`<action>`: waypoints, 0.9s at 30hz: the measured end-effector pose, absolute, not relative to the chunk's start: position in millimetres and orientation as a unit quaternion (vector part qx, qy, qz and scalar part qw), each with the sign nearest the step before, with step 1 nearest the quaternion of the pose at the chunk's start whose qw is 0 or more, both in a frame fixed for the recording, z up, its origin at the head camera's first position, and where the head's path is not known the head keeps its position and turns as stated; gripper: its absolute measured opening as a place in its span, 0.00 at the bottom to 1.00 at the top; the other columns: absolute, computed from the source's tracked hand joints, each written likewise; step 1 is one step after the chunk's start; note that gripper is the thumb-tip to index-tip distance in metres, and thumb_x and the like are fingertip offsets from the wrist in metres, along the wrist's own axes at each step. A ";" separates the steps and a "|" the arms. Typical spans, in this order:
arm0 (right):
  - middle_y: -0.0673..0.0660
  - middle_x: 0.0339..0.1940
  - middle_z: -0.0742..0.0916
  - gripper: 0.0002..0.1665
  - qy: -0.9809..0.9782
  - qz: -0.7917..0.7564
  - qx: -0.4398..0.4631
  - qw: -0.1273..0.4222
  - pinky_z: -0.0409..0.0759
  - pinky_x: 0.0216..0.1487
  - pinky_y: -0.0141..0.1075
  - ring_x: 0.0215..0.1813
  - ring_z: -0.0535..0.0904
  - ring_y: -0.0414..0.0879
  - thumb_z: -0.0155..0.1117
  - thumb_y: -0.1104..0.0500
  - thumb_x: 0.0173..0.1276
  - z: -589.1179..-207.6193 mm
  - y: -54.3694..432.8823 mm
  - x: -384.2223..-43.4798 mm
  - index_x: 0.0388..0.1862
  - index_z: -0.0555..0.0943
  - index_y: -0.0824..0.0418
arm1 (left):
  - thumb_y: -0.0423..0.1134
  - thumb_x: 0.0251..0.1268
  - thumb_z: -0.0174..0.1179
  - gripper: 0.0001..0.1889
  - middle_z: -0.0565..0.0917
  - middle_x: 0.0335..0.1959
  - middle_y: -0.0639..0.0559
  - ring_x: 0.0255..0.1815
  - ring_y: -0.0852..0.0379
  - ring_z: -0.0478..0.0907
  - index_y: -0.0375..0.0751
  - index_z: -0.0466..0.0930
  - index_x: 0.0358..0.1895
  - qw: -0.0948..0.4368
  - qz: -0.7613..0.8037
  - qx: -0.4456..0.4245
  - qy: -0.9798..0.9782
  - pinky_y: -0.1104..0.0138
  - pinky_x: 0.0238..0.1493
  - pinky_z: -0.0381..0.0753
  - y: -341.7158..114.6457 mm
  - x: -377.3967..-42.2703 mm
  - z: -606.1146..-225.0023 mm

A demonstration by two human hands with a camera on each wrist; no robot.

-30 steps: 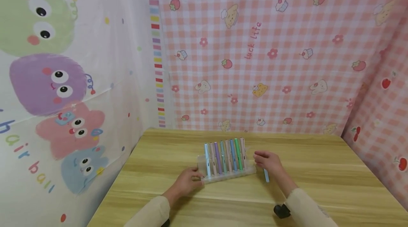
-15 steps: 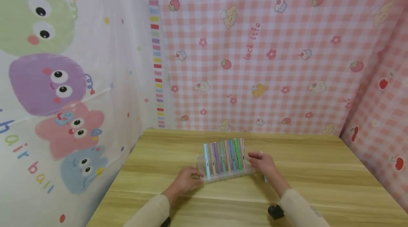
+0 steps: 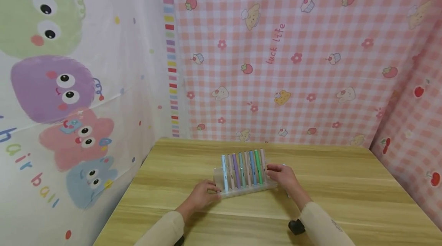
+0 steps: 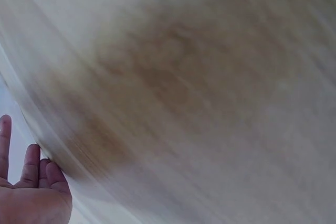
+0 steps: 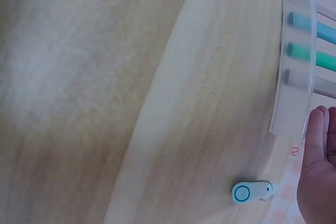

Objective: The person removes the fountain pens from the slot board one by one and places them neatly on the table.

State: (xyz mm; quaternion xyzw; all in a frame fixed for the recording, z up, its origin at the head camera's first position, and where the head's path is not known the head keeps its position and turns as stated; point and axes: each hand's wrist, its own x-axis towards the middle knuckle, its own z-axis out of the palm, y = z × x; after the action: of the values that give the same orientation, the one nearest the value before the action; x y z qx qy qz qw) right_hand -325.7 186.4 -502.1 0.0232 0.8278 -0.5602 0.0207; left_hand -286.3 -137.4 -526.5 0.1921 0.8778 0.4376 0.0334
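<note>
A clear pen holder (image 3: 241, 191) stands on the table with a slanted row of several pens: a light blue pen (image 3: 225, 173) at the left, then purple, teal, blue and a green pen (image 3: 258, 167) among pale pinkish ones. My left hand (image 3: 202, 195) pinches the holder's left end; in the left wrist view its fingers (image 4: 31, 163) show at the lower left, the holder out of sight. My right hand (image 3: 284, 177) has its extended fingertips at the holder's right end, beside the last pinkish pen (image 3: 263, 159). A loose light blue pen (image 5: 253, 191) lies on the table, mostly hidden behind that hand in the head view.
The wood-grain table (image 3: 241, 223) meets a pink checked curtain (image 3: 310, 77) at the back and a white cartoon-printed curtain (image 3: 121, 65) at the left. Another checked curtain (image 3: 414, 123) hangs at the right. A black wrist device (image 3: 296, 227) sits under the right sleeve.
My right hand has moved left, from above the loose light blue pen to the holder's right end. My left hand has stayed at the left end.
</note>
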 end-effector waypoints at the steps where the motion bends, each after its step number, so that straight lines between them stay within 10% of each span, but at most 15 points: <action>1: 0.65 0.58 0.83 0.22 0.830 -0.557 0.019 0.019 0.75 0.62 0.50 0.61 0.77 0.58 0.63 0.58 0.71 -503.1 186.4 -327.3 0.60 0.78 0.68 | 0.35 0.62 0.68 0.09 0.76 0.58 0.32 0.60 0.30 0.69 0.34 0.87 0.42 0.033 0.438 0.192 0.878 0.35 0.63 0.63 -137.2 -286.0 -525.7; 27: 0.65 0.52 0.83 0.20 0.782 -0.623 0.021 0.004 0.83 0.51 0.40 0.51 0.81 0.51 0.63 0.62 0.72 -500.9 180.6 -336.1 0.59 0.77 0.71 | 0.36 0.63 0.68 0.09 0.76 0.58 0.32 0.61 0.30 0.69 0.35 0.87 0.42 0.039 0.440 0.184 0.878 0.35 0.62 0.63 -138.8 -285.0 -522.9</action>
State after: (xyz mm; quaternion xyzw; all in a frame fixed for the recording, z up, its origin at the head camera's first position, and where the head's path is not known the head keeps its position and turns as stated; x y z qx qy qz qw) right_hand -336.1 180.6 -500.9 0.0209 0.7817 -0.6233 0.0039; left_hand -285.0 -138.8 -522.9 0.1836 0.8782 0.4400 0.0386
